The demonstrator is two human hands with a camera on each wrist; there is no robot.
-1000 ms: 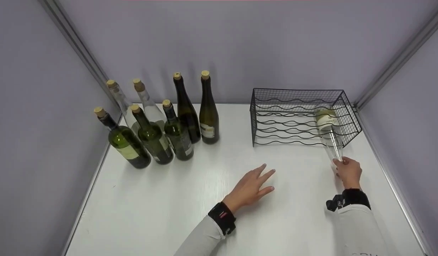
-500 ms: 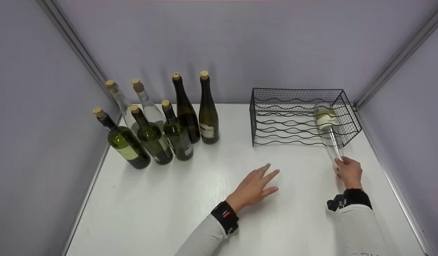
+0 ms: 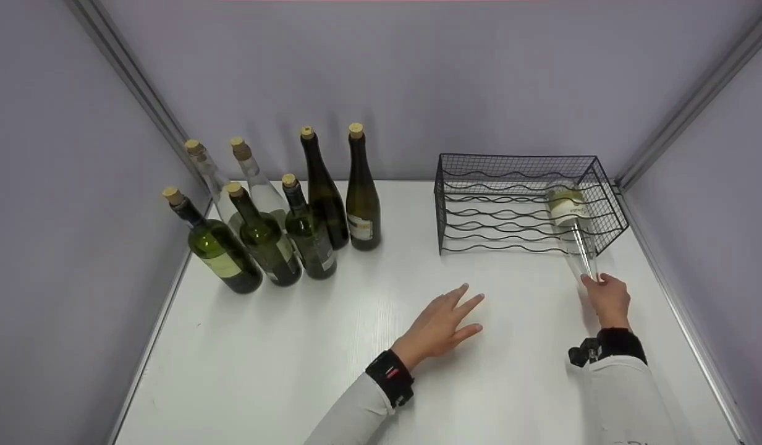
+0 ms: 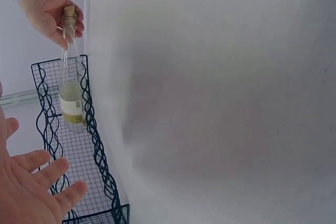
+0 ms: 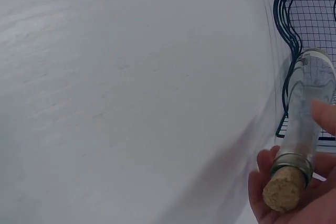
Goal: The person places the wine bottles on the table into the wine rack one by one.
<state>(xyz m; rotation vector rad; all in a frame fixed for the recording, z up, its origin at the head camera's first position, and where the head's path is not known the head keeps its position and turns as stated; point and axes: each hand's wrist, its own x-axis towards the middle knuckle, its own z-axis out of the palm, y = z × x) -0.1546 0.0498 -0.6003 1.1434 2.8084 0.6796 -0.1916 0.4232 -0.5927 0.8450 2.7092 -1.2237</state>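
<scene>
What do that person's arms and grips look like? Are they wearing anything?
Yes! The left sleeve and right sleeve are pale grey. The left wristband is black with a small red mark. The right wristband is black too, with a knobby black piece. The left grip and right grip are bare hands, no gloves.

You're inside a booth, a lab-style test bay by the look of it: plain greyish panels (image 3: 387, 74) rise on three sides, metal strips (image 3: 136, 75) line the corners, a white tabletop (image 3: 467, 395) spreads between, and black camera bands (image 3: 390, 378) circle your wrists
</scene>
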